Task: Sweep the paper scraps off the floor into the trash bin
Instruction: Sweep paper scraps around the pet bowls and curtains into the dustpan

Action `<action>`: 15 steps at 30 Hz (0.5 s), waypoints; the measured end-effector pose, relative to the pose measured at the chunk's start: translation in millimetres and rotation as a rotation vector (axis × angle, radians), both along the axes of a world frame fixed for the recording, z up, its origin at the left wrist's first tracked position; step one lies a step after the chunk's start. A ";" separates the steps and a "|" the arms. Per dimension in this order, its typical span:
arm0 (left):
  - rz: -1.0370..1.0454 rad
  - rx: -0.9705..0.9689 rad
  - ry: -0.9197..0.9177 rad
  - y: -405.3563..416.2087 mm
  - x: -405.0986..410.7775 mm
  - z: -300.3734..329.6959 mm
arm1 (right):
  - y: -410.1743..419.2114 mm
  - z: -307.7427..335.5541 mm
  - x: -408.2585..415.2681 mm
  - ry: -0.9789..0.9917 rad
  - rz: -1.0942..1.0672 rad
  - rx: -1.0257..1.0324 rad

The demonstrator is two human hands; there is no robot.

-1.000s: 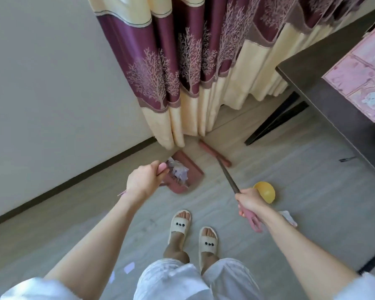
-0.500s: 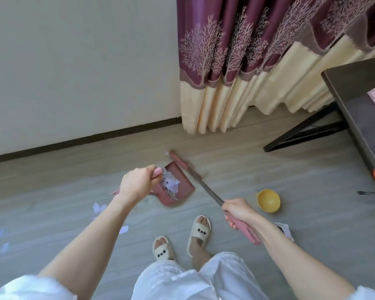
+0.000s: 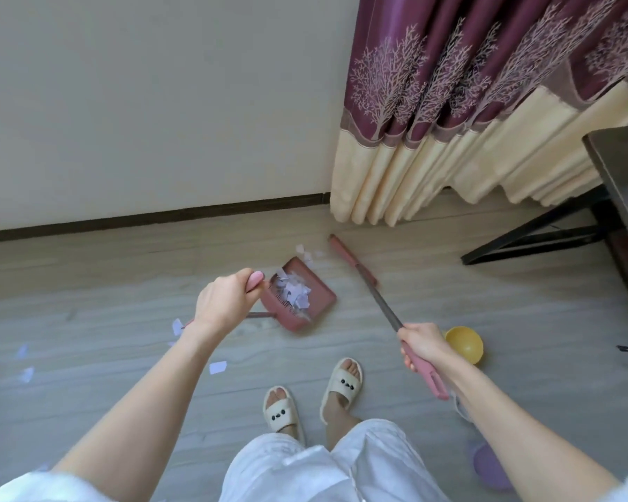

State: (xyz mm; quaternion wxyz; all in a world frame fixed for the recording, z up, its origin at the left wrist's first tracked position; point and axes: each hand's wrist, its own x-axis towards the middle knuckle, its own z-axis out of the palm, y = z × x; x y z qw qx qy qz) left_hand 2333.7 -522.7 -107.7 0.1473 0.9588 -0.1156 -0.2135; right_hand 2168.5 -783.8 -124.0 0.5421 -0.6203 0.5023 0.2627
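The left hand [image 3: 222, 306] is clamped on the pink handle of the dustpan [image 3: 298, 301], which sits on the floor near the wall's skirting, piled with paper scraps [image 3: 293, 294]. The right hand [image 3: 422, 345] is clamped on the broom [image 3: 372, 293], whose head lies just beyond the pan. A few scraps [image 3: 307, 252] sit outside the pan's mouth, and others [image 3: 217, 367] lie apart toward the left. Tilting the loaded pan could spill the heap, and no trash bin is clearly in view.

Scraps [image 3: 293, 298] in dustpan [image 3: 302, 304]; broom [image 3: 352, 261] right of it; bowl [image 3: 463, 344] farther right.
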 end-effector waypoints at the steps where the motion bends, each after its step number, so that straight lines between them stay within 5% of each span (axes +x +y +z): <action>1: 0.020 -0.003 -0.001 6.4 -0.1 -0.2 | -1.2 -3.1 6.7 -0.002 -0.016 -0.017; 15: 0.379 -0.008 -0.023 126.2 -20.4 -7.4 | 103.3 -29.4 94.9 0.027 0.227 0.005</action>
